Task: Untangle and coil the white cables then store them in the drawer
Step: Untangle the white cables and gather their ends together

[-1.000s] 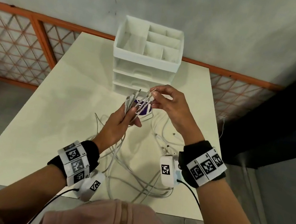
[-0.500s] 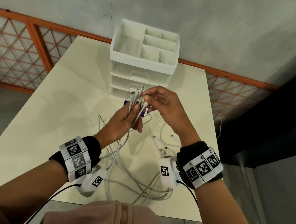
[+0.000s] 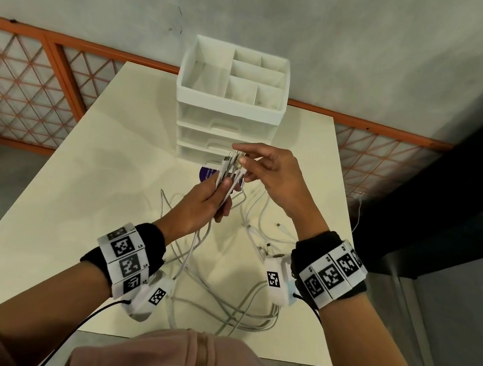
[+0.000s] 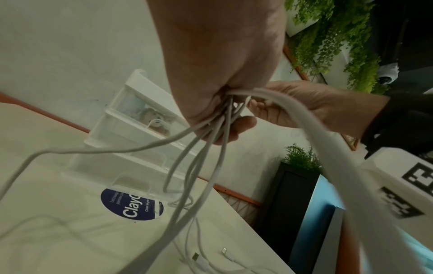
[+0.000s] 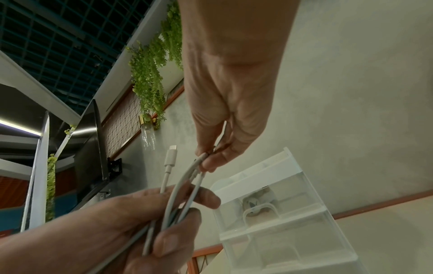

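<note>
Grey plaster wall with an orange-framed mesh fence runs behind a pale counter. At 12 o'clock on the counter we note a white drawer unit: open divided tray on top, translucent drawers below, all shut. In the wrist views one upper drawer shows something coiled inside; we cannot identify it.

Our left hand is raised over the counter centre, fingers and thumb clenched around a bundle of white cables, connector ends pointing up toward 12 o'clock. From the left wrist view the strands fan out below the fist and trail down to the counter.

Our right hand, at 2 o'clock from the left, pinches the tips of the bundled ends between thumb and fingertips. One connector stands free of that pinch, just beside it.

Remaining cable length lies in loose, crossed loops on the counter toward 6 o'clock, beneath both wrists. A few loose plugs rest on the surface. A round blue sticker sits on the counter in front of the lowest drawer.
</note>
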{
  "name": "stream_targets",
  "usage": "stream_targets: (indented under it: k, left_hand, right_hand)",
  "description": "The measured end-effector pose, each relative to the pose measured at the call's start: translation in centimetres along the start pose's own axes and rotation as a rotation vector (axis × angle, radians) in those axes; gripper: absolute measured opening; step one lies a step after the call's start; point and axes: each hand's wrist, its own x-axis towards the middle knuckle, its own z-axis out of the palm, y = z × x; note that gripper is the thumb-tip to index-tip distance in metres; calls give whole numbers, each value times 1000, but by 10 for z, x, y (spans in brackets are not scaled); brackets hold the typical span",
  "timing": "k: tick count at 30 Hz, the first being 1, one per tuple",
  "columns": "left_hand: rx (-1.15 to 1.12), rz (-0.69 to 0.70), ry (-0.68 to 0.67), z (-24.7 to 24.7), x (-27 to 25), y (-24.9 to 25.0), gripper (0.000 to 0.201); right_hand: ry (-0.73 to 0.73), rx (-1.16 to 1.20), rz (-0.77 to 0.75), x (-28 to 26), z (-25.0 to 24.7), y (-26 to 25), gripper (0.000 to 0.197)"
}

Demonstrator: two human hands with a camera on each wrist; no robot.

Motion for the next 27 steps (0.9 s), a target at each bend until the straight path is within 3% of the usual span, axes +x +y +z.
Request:
stream_targets:
  k: [7,15,19,23,27]
  left_hand:
    - [-75,-1,1,6,0,6,29]
    - [-157,-62,-47,7,1,9,34]
    - [-96,-61,-80,9,-2,12,38]
    - [-48,-53,-62,11,0,9,19]
    - [-5,-49,-19,8,3,6,31]
  right_hand:
    - [21,-19,13,4,1,-3,23]
    - [221,-51,-42,3,6,-6,13]
    - [226,-63,-32,7,9,-6,12]
    - [238,-86,-68,7,7,-9,15]
    - [95,-60,-44,3,6,-13,15]
